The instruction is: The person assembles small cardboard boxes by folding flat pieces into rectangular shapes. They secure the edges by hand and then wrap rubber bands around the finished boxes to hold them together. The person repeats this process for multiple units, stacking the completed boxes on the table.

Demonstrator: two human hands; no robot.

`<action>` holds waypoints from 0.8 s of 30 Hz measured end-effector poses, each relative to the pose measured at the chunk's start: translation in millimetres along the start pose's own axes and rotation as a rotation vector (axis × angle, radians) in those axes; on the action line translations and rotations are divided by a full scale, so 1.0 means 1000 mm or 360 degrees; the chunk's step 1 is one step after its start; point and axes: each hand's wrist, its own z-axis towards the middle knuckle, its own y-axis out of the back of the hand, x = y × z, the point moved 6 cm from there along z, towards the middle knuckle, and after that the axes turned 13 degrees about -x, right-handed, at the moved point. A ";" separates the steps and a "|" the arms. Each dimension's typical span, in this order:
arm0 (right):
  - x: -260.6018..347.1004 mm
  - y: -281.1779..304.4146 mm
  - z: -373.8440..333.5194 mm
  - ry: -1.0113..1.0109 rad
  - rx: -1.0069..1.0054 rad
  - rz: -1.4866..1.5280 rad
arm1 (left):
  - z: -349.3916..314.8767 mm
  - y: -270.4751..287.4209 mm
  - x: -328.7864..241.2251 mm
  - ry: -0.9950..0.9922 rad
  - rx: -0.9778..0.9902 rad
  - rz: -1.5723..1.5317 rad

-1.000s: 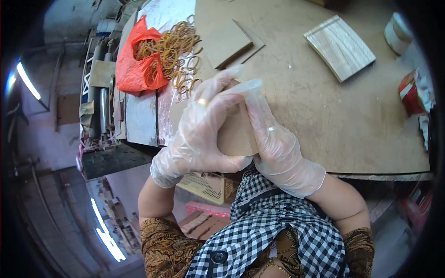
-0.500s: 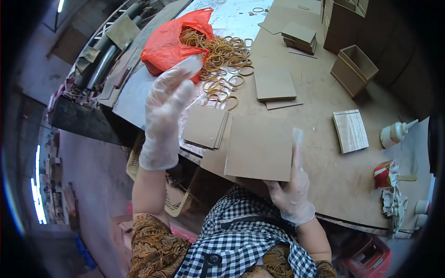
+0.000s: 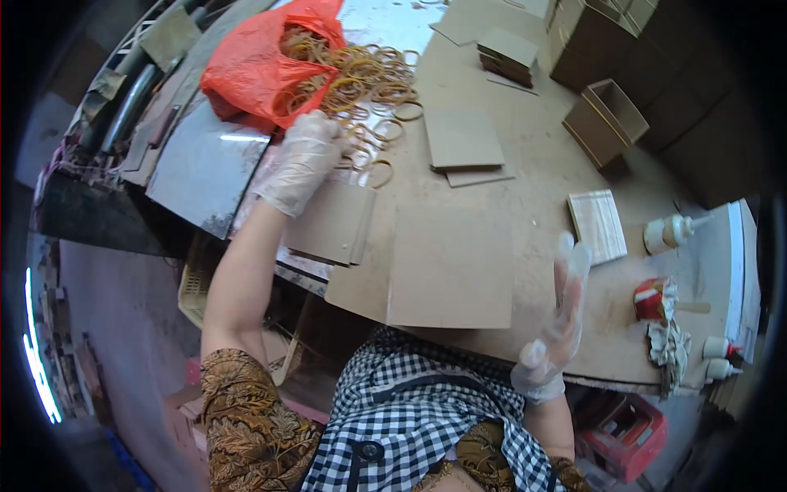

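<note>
My left hand (image 3: 307, 160), in a thin clear glove, is at the near edge of a heap of tan rubber bands (image 3: 365, 78) that spill from a red plastic bag (image 3: 246, 70). Its fingers are curled together among the bands; what they pinch, if anything, is hidden. Right in front of me a square brown board piece (image 3: 451, 271) rests at the table's near edge. To its right my right hand (image 3: 559, 320), gloved too, is held with fingers stretched out, apart from the board and holding nothing. Beneath my left wrist lies a small stack of brown boards (image 3: 332, 225).
More board stacks (image 3: 463, 139) lie farther back, near an open brown box (image 3: 605, 127). On the right are a wood-grained block (image 3: 597, 227), a white squeeze bottle (image 3: 668, 234), a red tub (image 3: 652, 301) and a crumpled rag (image 3: 668, 348). A red stool (image 3: 625, 435) stands below.
My left hand has come down from above onto the rubber bands, its fingers curling. My right hand has let go of the square board piece and moved off to the right, opening.
</note>
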 end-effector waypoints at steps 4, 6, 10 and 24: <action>0.002 0.023 0.013 -0.0080 -0.0242 0.0111 | 0.006 0.034 -0.005 0.0058 -0.0273 -0.0336; 0.010 0.029 0.028 -0.0080 -0.0296 -0.0025 | 0.006 0.067 -0.021 -0.0005 -0.0383 -0.0631; 0.044 -0.002 0.089 -0.0079 -0.0233 0.0307 | -0.011 0.123 -0.095 0.0563 0.0013 -0.1859; 0.083 -0.059 0.109 -0.0119 0.0089 -0.0178 | -0.079 0.173 -0.177 0.0752 0.0502 -0.2112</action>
